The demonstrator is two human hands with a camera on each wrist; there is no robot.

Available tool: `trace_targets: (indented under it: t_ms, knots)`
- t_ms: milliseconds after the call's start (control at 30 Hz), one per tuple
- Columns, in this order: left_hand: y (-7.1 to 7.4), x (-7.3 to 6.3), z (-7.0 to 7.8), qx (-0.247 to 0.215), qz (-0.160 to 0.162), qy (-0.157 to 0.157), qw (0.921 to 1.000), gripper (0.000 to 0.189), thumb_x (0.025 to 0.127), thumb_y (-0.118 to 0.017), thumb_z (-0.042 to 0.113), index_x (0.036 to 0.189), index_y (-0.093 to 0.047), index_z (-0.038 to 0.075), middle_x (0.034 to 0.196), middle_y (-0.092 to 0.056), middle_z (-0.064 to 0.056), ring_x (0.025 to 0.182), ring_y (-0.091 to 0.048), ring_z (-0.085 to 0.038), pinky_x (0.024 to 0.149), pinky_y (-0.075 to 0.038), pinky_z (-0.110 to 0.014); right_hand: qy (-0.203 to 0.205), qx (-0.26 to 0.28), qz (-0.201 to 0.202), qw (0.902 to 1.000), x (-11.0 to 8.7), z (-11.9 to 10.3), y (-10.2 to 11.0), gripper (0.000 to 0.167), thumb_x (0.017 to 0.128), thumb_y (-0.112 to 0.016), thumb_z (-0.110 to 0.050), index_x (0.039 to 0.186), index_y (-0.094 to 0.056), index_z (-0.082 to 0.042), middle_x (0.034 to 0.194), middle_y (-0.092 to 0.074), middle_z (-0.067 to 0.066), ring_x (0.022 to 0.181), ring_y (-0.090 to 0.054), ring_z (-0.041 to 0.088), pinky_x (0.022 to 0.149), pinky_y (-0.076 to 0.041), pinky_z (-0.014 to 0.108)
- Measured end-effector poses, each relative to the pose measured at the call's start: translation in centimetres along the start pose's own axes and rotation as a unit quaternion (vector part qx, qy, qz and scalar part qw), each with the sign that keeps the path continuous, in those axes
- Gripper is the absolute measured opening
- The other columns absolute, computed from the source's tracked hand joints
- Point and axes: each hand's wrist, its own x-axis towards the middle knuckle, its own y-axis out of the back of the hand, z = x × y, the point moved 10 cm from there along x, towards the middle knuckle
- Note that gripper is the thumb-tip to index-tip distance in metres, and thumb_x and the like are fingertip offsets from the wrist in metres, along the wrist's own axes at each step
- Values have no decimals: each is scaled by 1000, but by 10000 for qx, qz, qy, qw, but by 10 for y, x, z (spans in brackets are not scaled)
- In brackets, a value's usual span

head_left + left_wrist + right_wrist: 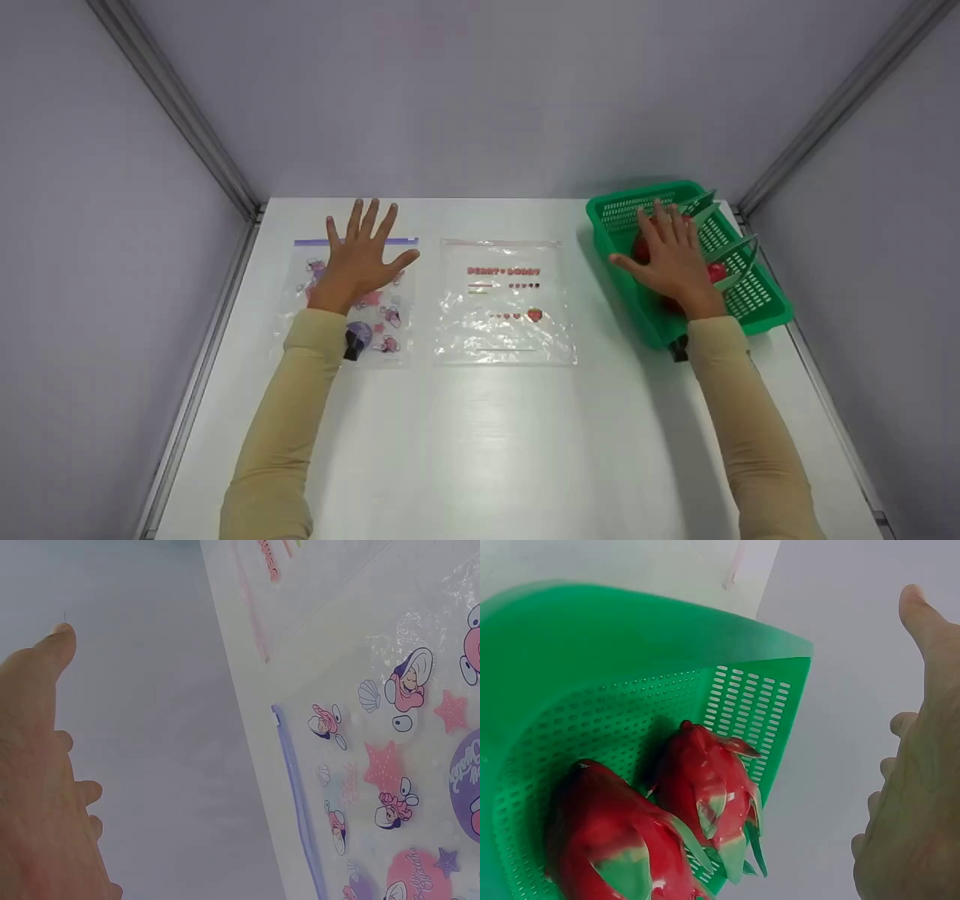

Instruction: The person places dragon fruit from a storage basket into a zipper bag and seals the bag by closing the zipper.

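Your left hand (358,261) hovered over a purple-zipped clear plastic bag (381,315), right hand (671,262) over 2 red oval dragon fruits (611,829); fingers splayed, empty. Likely pre-grasp; curling probably needed next.

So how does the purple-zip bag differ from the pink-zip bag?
Print: the purple-zip bag has cartoon characters and stars; the pink-zip bag, red lettering and a strawberry.
In the head view, the left hand covers part of the purple-zip bag, none of the pink-zip bag.
Both are see-through, flat on the table.

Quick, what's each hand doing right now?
Left hand: open, holding nothing, over the purple-zipped bag.
Right hand: open, holding nothing, over the green basket.
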Motion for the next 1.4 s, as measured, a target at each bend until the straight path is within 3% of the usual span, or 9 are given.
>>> trace_targets:
  t_ms: [367, 833, 1133, 1400]
  knots:
    - [1, -2, 2, 1, 40, 7, 10000, 96, 101, -41, 77, 173, -6, 24, 181, 3, -12, 167, 11, -38, 126, 15, -74, 44, -88, 40, 9999, 2, 0, -1, 105, 98, -52, -76, 173, -8, -18, 181, 4, 14, 166, 9, 42, 131, 6, 69]
    - [1, -3, 2, -49, 76, -13, 10000, 96, 101, -42, 77, 173, -7, 24, 181, 1, -13, 167, 10, -38, 126, 14, -73, -32, 18, -28, 10000, 4, 0, -7, 104, 97, -54, -76, 173, -9, -21, 181, 3, 11, 167, 7, 41, 132, 10, 63]
    - [-2, -5, 2, -56, 50, -1, 10000, 93, 103, -44, 73, 173, -8, 23, 181, -3, -14, 167, 7, -38, 128, 11, -73, 40, 87, -33, 9999, 4, -4, -8, 104, 97, -54, -76, 173, -12, -19, 181, -3, 13, 167, 0, 42, 131, -1, 69]
    - [0, -5, 8, -232, 118, -88, 9996, 85, 107, -49, 62, 172, -16, 19, 177, -21, -17, 167, -5, -38, 130, -2, -72, 159, 560, 321, 9978, 2, -11, 0, 94, 99, -67, -60, 171, -23, -19, 176, -24, 14, 162, -21, 43, 128, -19, 73]
